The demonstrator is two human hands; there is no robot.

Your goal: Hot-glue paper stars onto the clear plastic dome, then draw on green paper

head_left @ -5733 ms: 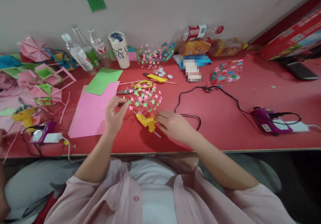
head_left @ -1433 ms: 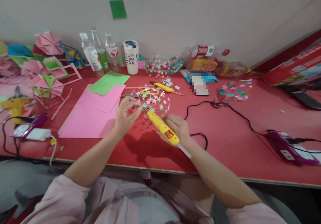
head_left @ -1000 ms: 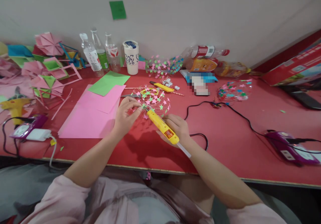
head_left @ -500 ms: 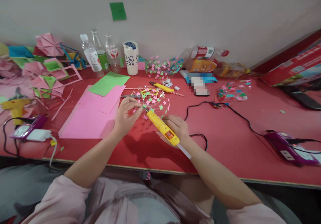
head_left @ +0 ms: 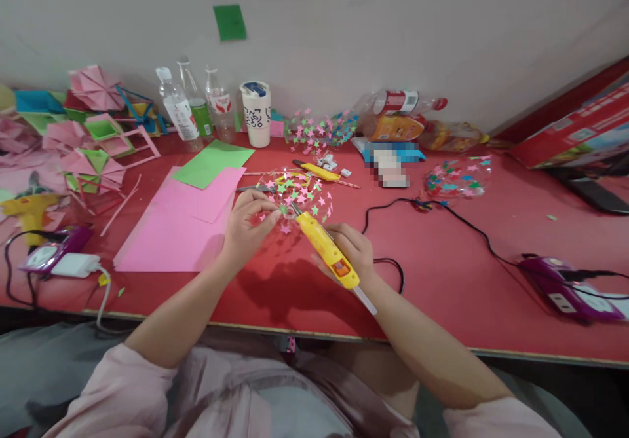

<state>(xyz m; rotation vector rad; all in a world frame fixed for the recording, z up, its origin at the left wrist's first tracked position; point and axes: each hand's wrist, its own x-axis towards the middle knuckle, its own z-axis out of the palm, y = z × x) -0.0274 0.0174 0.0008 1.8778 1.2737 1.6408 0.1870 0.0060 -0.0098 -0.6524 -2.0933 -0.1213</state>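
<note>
My right hand is wrapped around a yellow hot glue gun, with a pale glue stick jutting from its rear. The gun's metal nozzle points up and left, just right of my left fingertips. Thumb and forefinger of my left hand are pinched together at what looks like a small green paper star. Right behind both hands lies a clear plastic bottle piece covered with pink and green stars. Scissors with yellow handles lie partly behind it.
Pink paper and a green sheet lie at left. A yellow box cutter is behind the bottle piece. A black cord runs right to a purple power strip. Bottles and a white tumbler stand along the wall.
The glue gun in my right hand has shifted slightly right and its nozzle has drawn back from my left fingertips. My left hand has hardly moved.
</note>
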